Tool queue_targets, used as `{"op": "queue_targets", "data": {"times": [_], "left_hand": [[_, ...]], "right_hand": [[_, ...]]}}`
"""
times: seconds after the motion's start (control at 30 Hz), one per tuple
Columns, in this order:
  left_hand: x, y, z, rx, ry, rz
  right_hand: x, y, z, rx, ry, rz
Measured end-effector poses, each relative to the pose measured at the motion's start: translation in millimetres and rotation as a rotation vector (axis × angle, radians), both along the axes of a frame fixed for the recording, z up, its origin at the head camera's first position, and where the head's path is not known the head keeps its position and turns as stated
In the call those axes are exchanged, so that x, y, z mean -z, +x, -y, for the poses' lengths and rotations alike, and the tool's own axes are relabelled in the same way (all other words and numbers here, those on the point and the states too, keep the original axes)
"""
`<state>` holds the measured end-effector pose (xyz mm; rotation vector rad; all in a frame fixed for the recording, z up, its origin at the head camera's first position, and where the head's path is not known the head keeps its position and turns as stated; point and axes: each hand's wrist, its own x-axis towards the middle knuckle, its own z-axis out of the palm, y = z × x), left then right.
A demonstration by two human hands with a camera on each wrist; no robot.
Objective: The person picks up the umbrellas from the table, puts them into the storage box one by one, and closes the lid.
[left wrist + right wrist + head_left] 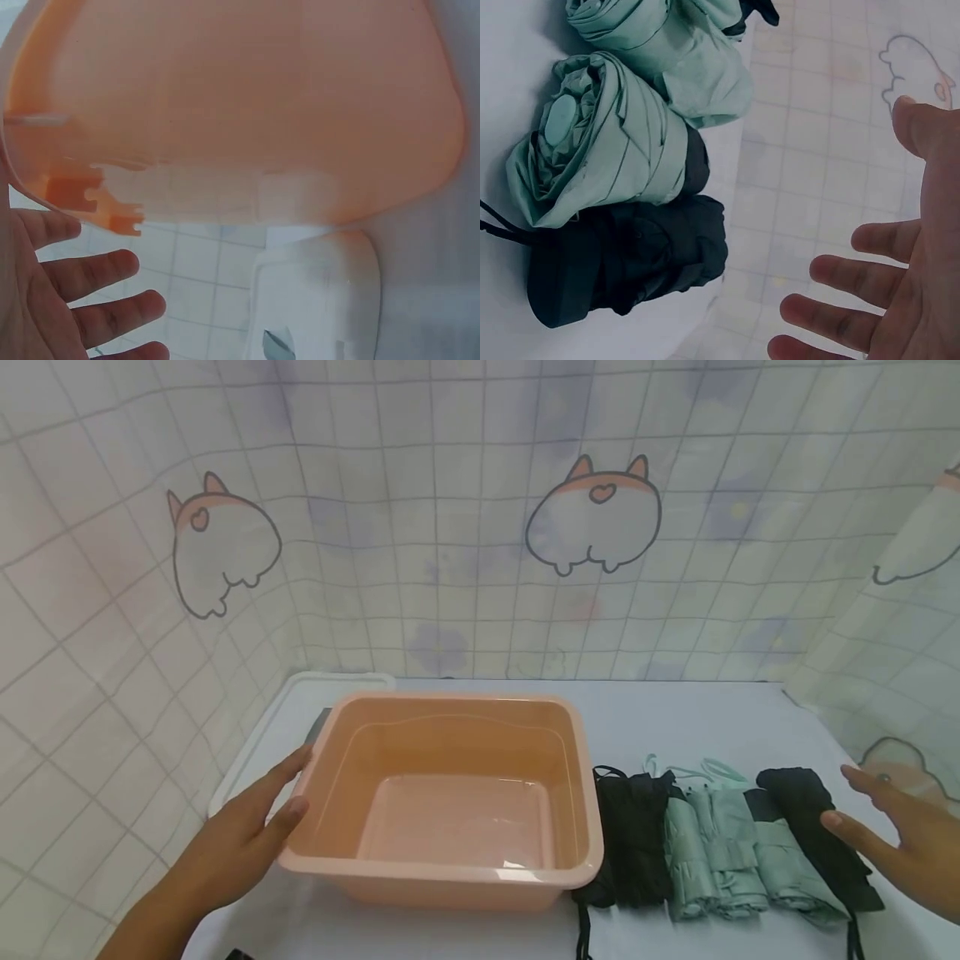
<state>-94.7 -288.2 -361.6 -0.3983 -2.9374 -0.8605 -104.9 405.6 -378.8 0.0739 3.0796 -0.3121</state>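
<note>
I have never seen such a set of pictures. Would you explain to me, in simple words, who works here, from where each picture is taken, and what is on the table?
There is no machine here, only a person's bare hands. The wide picture comes from a camera on the head; the other two come from cameras on the left and right wrists.

On the white table stands a peach tub with nothing in it. To its right lies a row of what look like folded umbrellas, black and pale green.

The left hand is at the tub's left rim and seems to touch it. The right hand hovers beside the row. Neither grips anything.
</note>
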Motion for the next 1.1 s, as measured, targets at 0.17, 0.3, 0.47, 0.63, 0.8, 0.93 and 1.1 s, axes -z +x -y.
{"op": "queue_targets", "data": {"times": [0.17, 0.3, 0.47, 0.63, 0.8, 0.93, 1.1], "left_hand": [[3.6, -1.6, 1.0, 0.008, 0.058, 0.005], [5.0, -3.6, 2.7, 0.03, 0.118, 0.01], [4.1, -5.0, 2.6, 0.01, 0.169, 0.056], [1.6, -8.0, 2.0, -0.036, 0.217, 0.126], [1.2, -10.7, 4.2, -0.067, 0.3, 0.2], [0.6, -11.8, 3.5, -0.091, 0.331, 0.225], [1.0, -13.8, 1.3, -0.106, 0.349, 0.236]], "right_hand": [[7.0, -0.4, -3.3, 0.017, -0.01, -0.025], [13.6, 0.0, -6.9, 0.02, -0.013, -0.074], [19.5, -0.1, -12.6, 0.036, -0.022, -0.086], [22.2, -3.6, -19.2, 0.036, -0.031, -0.072], [22.6, -8.2, -21.4, 0.034, -0.04, -0.052], [24.6, -11.1, -23.4, 0.038, -0.055, 0.019], [32.5, -13.9, -30.4, 0.03, -0.062, 0.061]]}}
